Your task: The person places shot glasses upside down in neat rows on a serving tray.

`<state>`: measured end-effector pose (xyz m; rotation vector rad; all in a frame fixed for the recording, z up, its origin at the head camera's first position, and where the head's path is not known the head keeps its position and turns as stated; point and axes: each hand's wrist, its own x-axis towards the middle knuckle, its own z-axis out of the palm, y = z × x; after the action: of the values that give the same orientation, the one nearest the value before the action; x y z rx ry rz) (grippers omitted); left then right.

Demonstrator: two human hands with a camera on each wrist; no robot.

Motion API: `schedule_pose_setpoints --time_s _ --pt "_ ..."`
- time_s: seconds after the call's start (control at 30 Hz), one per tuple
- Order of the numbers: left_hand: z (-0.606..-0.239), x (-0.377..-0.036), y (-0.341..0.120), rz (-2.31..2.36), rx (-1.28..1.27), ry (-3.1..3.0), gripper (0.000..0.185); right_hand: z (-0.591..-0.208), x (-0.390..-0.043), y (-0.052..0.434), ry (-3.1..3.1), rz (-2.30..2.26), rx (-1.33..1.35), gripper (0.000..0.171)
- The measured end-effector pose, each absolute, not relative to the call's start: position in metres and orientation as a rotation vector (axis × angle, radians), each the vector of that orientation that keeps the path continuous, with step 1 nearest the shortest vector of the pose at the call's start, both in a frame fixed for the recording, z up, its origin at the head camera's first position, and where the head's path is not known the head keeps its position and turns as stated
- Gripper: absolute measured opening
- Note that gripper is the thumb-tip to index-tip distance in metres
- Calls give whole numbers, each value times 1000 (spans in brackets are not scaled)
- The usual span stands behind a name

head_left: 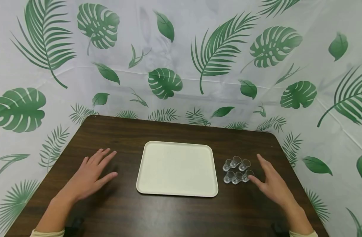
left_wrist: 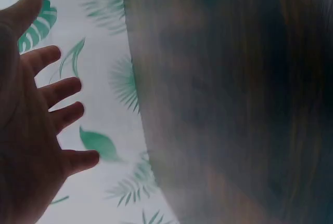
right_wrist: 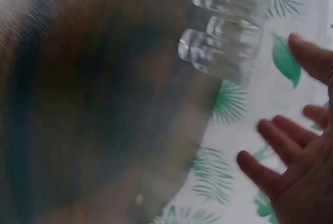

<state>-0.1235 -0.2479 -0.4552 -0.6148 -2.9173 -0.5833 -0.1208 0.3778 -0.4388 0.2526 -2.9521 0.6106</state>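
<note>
A cream rectangular tray (head_left: pixel 178 169) lies bare in the middle of the dark wooden table. Right of it, several small clear shot glasses (head_left: pixel 238 177) stand upright in two rows; in the right wrist view the glasses (right_wrist: pixel 221 55) appear sideways at the top. My right hand (head_left: pixel 272 182) hovers just right of them, fingers spread, the thumb overlapping the nearest glass in the head view. Left of the tray, my left hand (head_left: pixel 90 176) is held over the table with fingers spread and nothing in it. Both palms (left_wrist: pixel 26 125) face inward.
The dark wooden table (head_left: pixel 169 217) has rounded far corners. A white cloth backdrop (head_left: pixel 181 108) printed with green leaves hangs behind it and along both sides. Light sleeves (head_left: pixel 47 233) show at the wrists.
</note>
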Motion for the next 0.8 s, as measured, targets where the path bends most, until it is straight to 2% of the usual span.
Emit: schedule_pose_setpoints --time_s 0.33,0.57,0.8 --pt "-476 -116 -209 -656 -732 -3030 87 -476 -121 376 -2982 945 -82 58" --pt "-486 -118 -193 -682 -736 -3108 93 -490 -123 370 -2951 1017 -199 51" --pt "-488 -120 -187 -635 -697 -3133 92 -498 -130 368 -2894 999 -248 42"
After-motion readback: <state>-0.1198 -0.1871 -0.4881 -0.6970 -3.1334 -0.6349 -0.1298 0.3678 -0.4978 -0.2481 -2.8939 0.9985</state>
